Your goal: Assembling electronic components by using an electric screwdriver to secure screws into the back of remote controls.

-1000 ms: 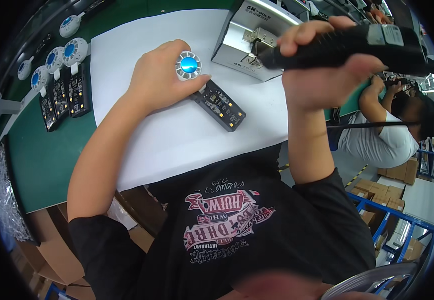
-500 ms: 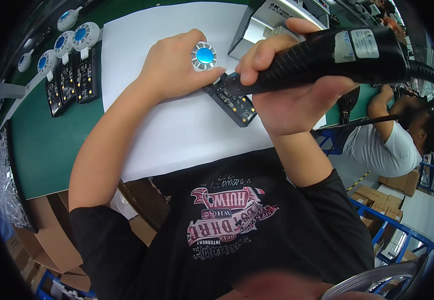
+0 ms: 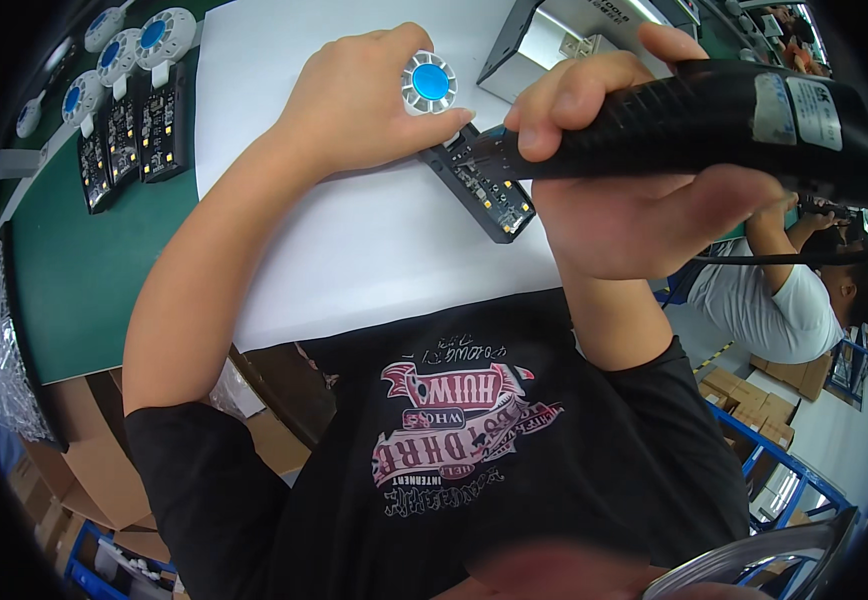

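My left hand (image 3: 364,105) is closed round the white round head with a blue centre (image 3: 430,82) of a small electronic device. The device's black body (image 3: 489,195) slants toward me on white paper, its circuit board bare and facing up. My right hand (image 3: 614,190) grips a thick black corded electric screwdriver (image 3: 694,120), held nearly level with its cable end to the right. Its narrow front end reaches over the circuit board. Whether the tip touches a screw cannot be made out.
Several similar devices (image 3: 162,125) lie at the far left on the green table (image 3: 74,290). An open-fronted metal box (image 3: 554,45) stands beyond my right hand. Clear plastic wrapping (image 3: 4,350) hangs at the left edge. A person in a white shirt (image 3: 764,300) works at the right.
The screwdriver and my right hand have shifted right, with the cable end dropping lower. My left hand and the device sit slightly further right in view; the other devices appear further up and left.
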`<action>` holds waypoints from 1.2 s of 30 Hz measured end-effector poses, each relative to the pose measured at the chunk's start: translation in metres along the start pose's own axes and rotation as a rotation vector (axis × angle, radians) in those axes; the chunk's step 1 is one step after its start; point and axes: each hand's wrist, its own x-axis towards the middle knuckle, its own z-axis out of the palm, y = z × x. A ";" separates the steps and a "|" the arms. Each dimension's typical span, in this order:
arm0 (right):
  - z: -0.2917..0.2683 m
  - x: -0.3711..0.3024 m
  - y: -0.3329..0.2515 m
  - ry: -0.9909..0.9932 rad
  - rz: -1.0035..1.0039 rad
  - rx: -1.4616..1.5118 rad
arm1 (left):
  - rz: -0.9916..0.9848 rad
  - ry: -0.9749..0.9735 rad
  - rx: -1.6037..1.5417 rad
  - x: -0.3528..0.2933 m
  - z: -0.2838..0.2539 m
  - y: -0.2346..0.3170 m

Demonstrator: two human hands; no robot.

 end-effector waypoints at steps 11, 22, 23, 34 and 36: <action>-0.014 0.027 0.063 -0.193 -0.350 0.769 | 0.036 -0.012 -0.016 0.004 0.002 0.001; -0.019 0.033 -0.038 0.355 -0.264 -0.692 | 0.017 -0.029 0.027 0.001 0.002 -0.004; -0.011 0.034 -0.034 0.556 -0.219 -0.840 | -0.004 -0.032 0.035 0.000 0.002 -0.006; -0.038 -0.015 -0.034 0.119 -0.096 -0.091 | -0.022 0.055 0.018 0.005 -0.002 -0.013; -0.035 -0.020 -0.031 0.166 -0.071 -0.079 | -0.029 0.049 0.015 0.004 -0.002 -0.013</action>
